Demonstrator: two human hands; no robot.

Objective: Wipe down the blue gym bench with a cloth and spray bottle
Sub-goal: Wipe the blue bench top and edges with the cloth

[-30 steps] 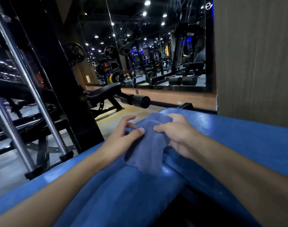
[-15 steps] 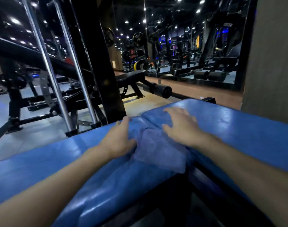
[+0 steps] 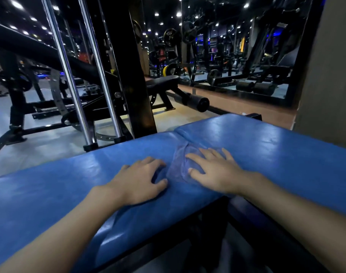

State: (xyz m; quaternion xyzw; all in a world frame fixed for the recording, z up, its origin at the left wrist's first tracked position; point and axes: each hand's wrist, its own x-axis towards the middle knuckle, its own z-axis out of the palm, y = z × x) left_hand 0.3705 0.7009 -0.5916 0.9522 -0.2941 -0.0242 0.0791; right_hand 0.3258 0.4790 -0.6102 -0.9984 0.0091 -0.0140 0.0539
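The blue gym bench (image 3: pixel 266 146) runs across the view, with a seam between its two pads near the middle. A blue-grey cloth (image 3: pixel 179 168) lies flat on the bench at that seam. My right hand (image 3: pixel 213 170) presses flat on the cloth with fingers spread. My left hand (image 3: pixel 140 180) rests on the bare pad just left of the cloth, fingers curled a little and holding nothing. No spray bottle is in view.
A black rack upright (image 3: pixel 127 66) and chrome guide rods (image 3: pixel 69 75) stand right behind the bench on the left. A black bench with a roller pad (image 3: pixel 195 101) lies beyond. A wall mirror (image 3: pixel 237 46) and a wooden wall panel (image 3: pixel 329 66) are at the right.
The cloth was lifted and bunched between both hands; now it lies spread flat on the bench. My right hand has pressed down on it and my left hand has come off onto the pad.
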